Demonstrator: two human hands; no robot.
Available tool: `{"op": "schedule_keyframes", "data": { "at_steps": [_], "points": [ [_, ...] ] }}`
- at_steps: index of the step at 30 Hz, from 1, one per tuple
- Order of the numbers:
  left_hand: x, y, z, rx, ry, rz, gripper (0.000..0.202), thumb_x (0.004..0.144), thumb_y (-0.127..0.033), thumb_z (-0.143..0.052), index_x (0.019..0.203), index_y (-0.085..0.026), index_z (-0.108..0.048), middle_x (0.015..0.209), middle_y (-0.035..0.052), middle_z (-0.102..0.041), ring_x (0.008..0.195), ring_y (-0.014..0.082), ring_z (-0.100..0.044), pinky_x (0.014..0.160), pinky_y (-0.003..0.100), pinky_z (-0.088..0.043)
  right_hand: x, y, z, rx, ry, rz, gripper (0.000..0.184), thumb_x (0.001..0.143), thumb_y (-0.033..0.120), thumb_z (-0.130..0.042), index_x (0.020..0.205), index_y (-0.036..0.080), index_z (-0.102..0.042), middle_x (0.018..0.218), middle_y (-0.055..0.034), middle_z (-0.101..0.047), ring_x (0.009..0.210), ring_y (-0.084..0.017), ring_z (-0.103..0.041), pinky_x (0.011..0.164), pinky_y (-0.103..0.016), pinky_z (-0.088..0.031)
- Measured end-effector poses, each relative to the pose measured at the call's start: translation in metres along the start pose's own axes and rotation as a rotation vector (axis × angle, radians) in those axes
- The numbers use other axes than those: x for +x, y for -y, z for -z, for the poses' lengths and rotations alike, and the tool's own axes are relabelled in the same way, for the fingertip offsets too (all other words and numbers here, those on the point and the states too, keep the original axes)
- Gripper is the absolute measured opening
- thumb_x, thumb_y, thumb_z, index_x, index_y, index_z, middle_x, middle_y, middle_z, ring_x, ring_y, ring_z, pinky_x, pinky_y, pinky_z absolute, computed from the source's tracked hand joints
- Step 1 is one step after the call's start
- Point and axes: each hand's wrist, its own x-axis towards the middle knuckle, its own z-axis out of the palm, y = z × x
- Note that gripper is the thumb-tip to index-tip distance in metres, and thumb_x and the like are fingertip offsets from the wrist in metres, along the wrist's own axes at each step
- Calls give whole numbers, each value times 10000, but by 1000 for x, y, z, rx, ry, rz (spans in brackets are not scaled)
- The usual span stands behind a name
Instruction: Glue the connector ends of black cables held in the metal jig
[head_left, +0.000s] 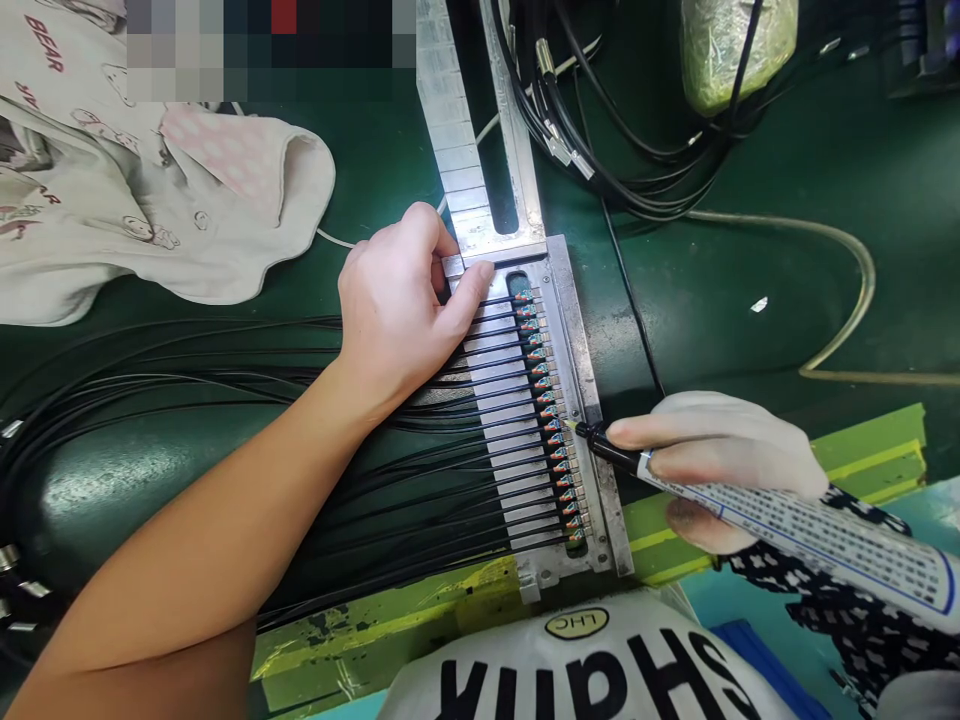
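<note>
Head view: left hand (397, 310) curled over end of aluminium comb fixture (576, 370), grip unclear. Right hand (712, 450) pinches marker pen (795, 535) beside tiny connectors (551, 420). Thin black cables (390, 420) fan across bench (712, 300); likely light, limp, fragile, best held at fixture.

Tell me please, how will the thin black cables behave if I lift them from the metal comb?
The thin black cables will probably feel light and floppy, since they curve loosely over the green mat. Lying so close together, they may tangle. Their small coloured tips look rather fragile.
</note>
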Motion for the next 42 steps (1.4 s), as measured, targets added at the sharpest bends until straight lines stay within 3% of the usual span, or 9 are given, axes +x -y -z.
{"op": "schedule_keyframes", "data": {
  "at_steps": [5,13,18,28,32,42],
  "points": [
    [0,0,0,-21,51,44,292,933,-509,-573,990,-232,-502,865,9,-616,949,226,-630,924,406,-468,3,1,-1,-15,-8,-6,143,862,238,-692,982,171,-652,1054,-138,-785,761,-172,-765,706,-303,-631],
    [0,-2,2,-9,11,9,258,927,-488,-591,956,-242,-517,791,-8,-580,863,204,-627,836,408,-479,6,3,0,-62,21,-43,117,876,266,-673,975,212,-642,1057,-121,-789,779,-189,-770,698,-341,-646],
    [0,-1,0,6,-40,-47,297,890,-459,-655,891,-229,-468,716,-20,-516,711,188,-587,728,402,-463,6,3,0,-48,6,-33,135,847,244,-696,956,182,-646,1051,-143,-786,780,-196,-770,714,-335,-644],
    [0,1,0,39,-33,-34,292,919,-514,-607,941,-239,-511,742,-23,-552,747,165,-588,740,363,-472,3,8,0,-74,-49,-9,119,930,332,-635,951,215,-632,1019,-120,-793,753,-197,-771,678,-337,-654],
    [0,2,-1,37,-27,-28,313,924,-536,-593,958,-232,-524,758,-22,-572,769,161,-595,757,358,-487,-6,9,-4,-50,-99,17,106,901,292,-650,946,196,-650,1009,-122,-792,728,-190,-763,667,-325,-648],
    [1,-1,0,33,-39,-29,288,903,-516,-609,937,-243,-525,734,-20,-569,725,158,-573,709,363,-475,-8,4,-3,-53,16,-4,168,893,282,-659,1040,205,-633,1096,-133,-779,796,-197,-773,717,-340,-644]
  ]
}}
